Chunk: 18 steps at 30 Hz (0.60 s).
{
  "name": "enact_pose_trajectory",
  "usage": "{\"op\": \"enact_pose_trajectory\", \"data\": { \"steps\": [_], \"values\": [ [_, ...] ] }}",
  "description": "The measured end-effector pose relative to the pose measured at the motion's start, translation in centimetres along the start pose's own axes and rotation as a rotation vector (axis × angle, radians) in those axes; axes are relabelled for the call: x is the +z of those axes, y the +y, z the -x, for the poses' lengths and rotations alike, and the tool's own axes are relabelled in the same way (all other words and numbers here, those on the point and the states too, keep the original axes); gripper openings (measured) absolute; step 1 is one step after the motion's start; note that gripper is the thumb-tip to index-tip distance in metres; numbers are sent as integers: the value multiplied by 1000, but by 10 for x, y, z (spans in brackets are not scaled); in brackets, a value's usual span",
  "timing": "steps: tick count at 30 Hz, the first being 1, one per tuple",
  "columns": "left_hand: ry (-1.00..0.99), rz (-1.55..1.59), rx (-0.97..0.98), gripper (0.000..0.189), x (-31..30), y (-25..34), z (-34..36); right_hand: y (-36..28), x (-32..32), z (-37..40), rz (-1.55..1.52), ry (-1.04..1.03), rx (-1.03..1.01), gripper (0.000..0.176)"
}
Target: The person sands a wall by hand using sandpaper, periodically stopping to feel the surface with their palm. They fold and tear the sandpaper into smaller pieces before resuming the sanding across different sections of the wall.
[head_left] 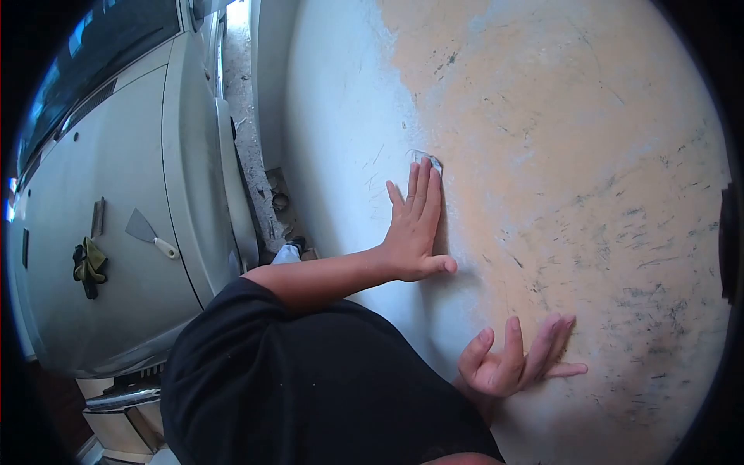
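One broad, curved, white-painted panel (pixel 353 116) fills most of our view, with a large tan patch (pixel 558 116) across it, scuffed by dark scratches. Left of the panel stands a beige vehicle (pixel 116 155) with a dark windscreen; beyond the panel's lower left is a tan, boxy form (pixel 120 430), the only likely container, whose inside we cannot see. Our left hand (pixel 415 225) lies on the panel, fingers straight and flat, grasping nothing that we can make out. Our right hand (pixel 527 360) is near the panel's lower part, fingers spread and released; we cannot tell whether it touches. On the vehicle, left of the panel, lie a metal-bladed scraper with a cream handle (pixel 153 234) and an olive-and-black crumpled cloth or glove (pixel 91 263). Under our left fingertips, at the tan patch's edge, shows a small pale-grey scrap or smear (pixel 437 163). We judge the step in hand to be rubbing or feeling that edge; the next move seems to call for even, flat finger pressure.
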State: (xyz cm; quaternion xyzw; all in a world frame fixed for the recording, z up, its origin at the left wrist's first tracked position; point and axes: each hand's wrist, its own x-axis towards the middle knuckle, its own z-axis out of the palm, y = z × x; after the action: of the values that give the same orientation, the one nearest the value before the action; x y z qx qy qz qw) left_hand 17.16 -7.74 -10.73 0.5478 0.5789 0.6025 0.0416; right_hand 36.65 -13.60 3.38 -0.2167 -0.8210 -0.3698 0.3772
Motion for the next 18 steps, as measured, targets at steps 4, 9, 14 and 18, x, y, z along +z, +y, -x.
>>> {"op": "enact_pose_trajectory", "data": {
  "steps": [4, 9, 14, 18],
  "values": [
    [115, -139, -167, 116, -49, -29, -104, 2, 1, -1, -36, 2, -30, 24],
    [349, 25, -333, 105, -74, -64, -164, 1, 4, -4, -28, 22, -33, 22],
    [-32, -45, -82, 129, -10, -13, -8, -2, 4, -3, -15, 0, -29, 21],
    [-74, -185, -135, 115, -51, -50, -66, 0, 8, -7, 19, 25, -77, 21]
  ]
}}
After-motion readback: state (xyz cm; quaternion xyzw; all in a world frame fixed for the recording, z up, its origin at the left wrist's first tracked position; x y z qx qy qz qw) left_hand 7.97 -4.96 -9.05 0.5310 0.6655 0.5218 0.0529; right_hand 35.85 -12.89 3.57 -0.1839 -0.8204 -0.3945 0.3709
